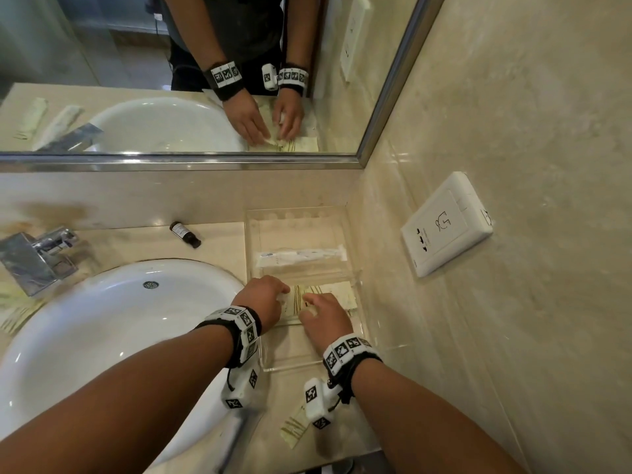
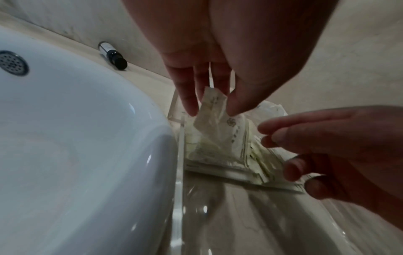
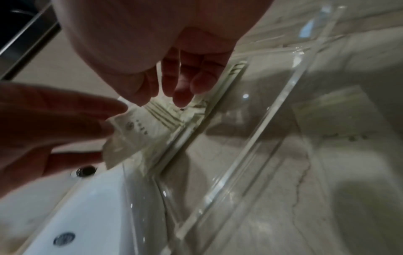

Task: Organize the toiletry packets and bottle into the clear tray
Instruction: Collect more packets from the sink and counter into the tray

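Note:
The clear tray stands on the counter right of the sink. A white toothbrush packet lies across its far part. Cream striped packets are stacked in the middle compartment. My left hand pinches the raised end of one cream packet between thumb and fingers. My right hand hovers just right of it over the stack, fingers loosely bent and holding nothing. In the right wrist view its fingertips hang above the striped packets. A small dark bottle lies on the counter behind the sink.
The white sink borders the tray's left wall, with a chrome faucet at far left. Another striped packet lies on the counter near the front edge, partly under my right wrist. A wall socket sits on the right wall.

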Available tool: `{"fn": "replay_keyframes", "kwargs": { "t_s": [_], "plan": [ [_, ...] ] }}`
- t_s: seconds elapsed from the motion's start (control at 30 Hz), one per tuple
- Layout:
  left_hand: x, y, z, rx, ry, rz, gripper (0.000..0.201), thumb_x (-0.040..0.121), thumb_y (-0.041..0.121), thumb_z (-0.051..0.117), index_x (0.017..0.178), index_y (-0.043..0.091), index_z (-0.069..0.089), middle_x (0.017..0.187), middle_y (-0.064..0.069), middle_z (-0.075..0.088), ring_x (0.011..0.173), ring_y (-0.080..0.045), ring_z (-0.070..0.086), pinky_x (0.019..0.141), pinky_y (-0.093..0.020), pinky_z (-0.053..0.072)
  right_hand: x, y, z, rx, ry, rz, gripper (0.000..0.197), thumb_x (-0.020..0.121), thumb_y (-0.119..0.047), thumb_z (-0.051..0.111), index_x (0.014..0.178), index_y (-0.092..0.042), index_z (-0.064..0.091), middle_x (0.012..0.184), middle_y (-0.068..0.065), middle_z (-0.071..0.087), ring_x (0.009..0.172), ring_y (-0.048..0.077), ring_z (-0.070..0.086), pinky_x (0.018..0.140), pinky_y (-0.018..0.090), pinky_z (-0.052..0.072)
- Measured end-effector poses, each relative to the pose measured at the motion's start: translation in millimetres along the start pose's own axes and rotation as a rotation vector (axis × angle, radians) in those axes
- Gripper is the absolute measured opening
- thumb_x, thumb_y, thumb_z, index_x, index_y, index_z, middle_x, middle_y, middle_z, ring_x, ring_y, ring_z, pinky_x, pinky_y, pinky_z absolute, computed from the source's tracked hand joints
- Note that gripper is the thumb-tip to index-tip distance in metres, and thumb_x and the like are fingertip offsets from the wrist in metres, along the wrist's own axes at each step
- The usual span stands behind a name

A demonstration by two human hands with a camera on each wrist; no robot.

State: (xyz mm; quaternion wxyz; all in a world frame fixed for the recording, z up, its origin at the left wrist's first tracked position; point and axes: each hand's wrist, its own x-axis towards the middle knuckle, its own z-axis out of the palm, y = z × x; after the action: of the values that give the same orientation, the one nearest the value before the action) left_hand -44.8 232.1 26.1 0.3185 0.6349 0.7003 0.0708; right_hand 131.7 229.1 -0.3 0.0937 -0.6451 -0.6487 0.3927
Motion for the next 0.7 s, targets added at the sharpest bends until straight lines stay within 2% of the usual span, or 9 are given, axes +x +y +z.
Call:
{"fn": "replay_keyframes", "kwargs": {
  "t_s": [0.1, 0.2, 0.3, 0.47, 0.6, 0.7],
  "plan": [
    [-2, -3, -1, 0.097, 0.001, 0.073, 0.042, 0.091, 0.01, 0.048, 0.129, 0.025, 0.059, 0.137, 0.005, 0.053, 0.13, -0.021, 0.041, 0.107, -0.034, 0.04, 0, -2, 12, -0.143, -0.095, -0.069, 0.047, 0.094, -0.037, 0.056, 0.141, -0.032, 0.054, 0.148, -0.015, 0.038, 0.116, 0.008, 0.057, 0.102, 0.026, 0.046],
    [-3, -5, -3, 0.14, -0.009, 0.094, 0.043, 0.092, 0.012, 0.048, 0.132, 0.024, 0.058, 0.138, 0.004, 0.053, 0.131, -0.022, 0.041, 0.109, -0.033, 0.038, -1, -1, 19, -0.22, -0.124, -0.09, 0.05, 0.093, -0.037, 0.055, 0.143, -0.032, 0.052, 0.155, -0.012, 0.032, 0.12, 0.01, 0.058, 0.101, 0.031, 0.05],
    [-5, -8, 0, 0.156, -0.049, 0.08, 0.043, 0.092, 0.015, 0.049, 0.134, 0.023, 0.056, 0.14, 0.002, 0.052, 0.132, -0.022, 0.041, 0.11, -0.032, 0.037, -2, 2, 22, -0.235, -0.114, -0.086, 0.05, 0.092, -0.038, 0.056, 0.141, -0.034, 0.052, 0.156, -0.012, 0.03, 0.121, 0.011, 0.057, 0.098, 0.031, 0.051],
    [-9, -7, 9, 0.216, -0.146, 0.098, 0.043, 0.093, 0.023, 0.051, 0.135, 0.022, 0.056, 0.139, -0.002, 0.052, 0.131, -0.025, 0.043, 0.11, -0.038, 0.037, -3, 3, 24, -0.222, -0.097, -0.059, 0.047, 0.091, -0.035, 0.058, 0.138, -0.035, 0.054, 0.155, -0.013, 0.03, 0.118, 0.01, 0.058, 0.097, 0.031, 0.051],
    [-10, -4, 11, 0.194, -0.187, 0.139, 0.035, 0.09, 0.027, 0.05, 0.123, 0.025, 0.063, 0.123, -0.003, 0.06, 0.117, -0.026, 0.054, 0.098, -0.04, 0.046, -4, 4, 27, -0.211, -0.079, -0.056, 0.045, 0.092, -0.034, 0.059, 0.137, -0.034, 0.055, 0.154, -0.014, 0.029, 0.119, 0.011, 0.058, 0.096, 0.03, 0.052],
    [-9, -5, 11, 0.16, -0.192, 0.123, 0.038, 0.092, 0.021, 0.051, 0.128, 0.025, 0.06, 0.131, -0.002, 0.055, 0.118, -0.022, 0.054, 0.1, -0.037, 0.046, -6, 4, 26, -0.191, -0.074, -0.052, 0.044, 0.091, -0.034, 0.059, 0.135, -0.033, 0.057, 0.152, -0.015, 0.031, 0.116, 0.01, 0.059, 0.096, 0.032, 0.053]
  ]
}}
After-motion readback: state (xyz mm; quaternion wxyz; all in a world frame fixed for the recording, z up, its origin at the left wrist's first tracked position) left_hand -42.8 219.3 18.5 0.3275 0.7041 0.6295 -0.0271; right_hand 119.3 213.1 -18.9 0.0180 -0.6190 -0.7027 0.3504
